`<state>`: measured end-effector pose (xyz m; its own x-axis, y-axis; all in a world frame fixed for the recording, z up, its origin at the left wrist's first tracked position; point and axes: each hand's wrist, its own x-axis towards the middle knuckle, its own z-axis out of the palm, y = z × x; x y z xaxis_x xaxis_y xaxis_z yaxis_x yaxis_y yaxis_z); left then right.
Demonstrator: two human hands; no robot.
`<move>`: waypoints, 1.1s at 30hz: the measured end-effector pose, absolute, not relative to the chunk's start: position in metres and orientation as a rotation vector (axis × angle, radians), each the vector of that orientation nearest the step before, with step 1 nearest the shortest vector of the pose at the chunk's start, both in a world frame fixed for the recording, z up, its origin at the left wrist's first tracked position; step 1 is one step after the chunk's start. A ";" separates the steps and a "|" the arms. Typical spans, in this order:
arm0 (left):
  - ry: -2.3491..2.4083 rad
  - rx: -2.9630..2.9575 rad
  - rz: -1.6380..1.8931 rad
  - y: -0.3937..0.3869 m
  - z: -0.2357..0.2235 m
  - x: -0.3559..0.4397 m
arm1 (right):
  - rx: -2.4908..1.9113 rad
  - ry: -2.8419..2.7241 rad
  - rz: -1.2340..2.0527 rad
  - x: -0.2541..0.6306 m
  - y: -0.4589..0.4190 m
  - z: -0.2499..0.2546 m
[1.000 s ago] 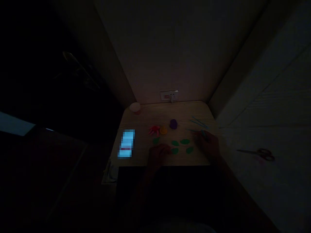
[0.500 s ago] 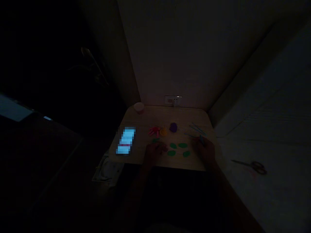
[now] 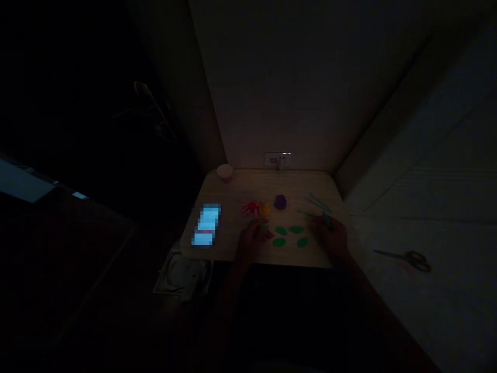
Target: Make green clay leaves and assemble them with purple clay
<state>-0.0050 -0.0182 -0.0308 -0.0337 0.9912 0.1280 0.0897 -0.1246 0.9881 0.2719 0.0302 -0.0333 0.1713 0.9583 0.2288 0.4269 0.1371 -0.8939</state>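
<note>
Deep shadow is covering most of the scene, and both forearms are fading into the dark. The left hand (image 3: 254, 239) is curling its fingers low over the table (image 3: 248, 181), partly covering a green piece (image 3: 264, 227) just beyond its knuckles; I cannot tell whether those fingers are gripping anything. The right hand (image 3: 330, 235) is closing around a thin blue tool (image 3: 327, 220), its narrow end poking out to the left of the fingers and its middle hiding inside the grip.

Between the hands, four green leaf shapes (image 3: 279, 242) are lying flat, their surface markings too dim to read. Beyond the left hand, a red piece (image 3: 252, 207) is sitting against or very near an orange piece (image 3: 264, 209), the darkness blurring where they are meeting; a purple lump (image 3: 280, 202) is resting to the right of these. Past the right hand, pale blue sticks (image 3: 320, 202) are lying close together. Left of the left hand, a bright screen (image 3: 206, 225) is showing only coarse blocks.
</note>
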 end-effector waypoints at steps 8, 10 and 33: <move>1.181 1.417 1.281 -0.016 -0.031 -0.006 | -1.425 -1.376 0.650 0.269 0.032 -0.030; 1.188 1.473 1.287 -0.015 -0.030 -0.007 | -1.412 -1.380 0.645 0.270 0.033 -0.031; 1.224 1.584 1.286 -0.011 -0.049 -0.018 | -1.315 -1.370 0.623 0.270 0.035 -0.041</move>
<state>-0.0176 -0.0113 -0.0488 0.0406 0.9635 0.2647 0.2172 -0.2671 0.9389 0.2698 0.0350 -0.0413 0.1975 0.9219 0.3334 0.3543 0.2499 -0.9011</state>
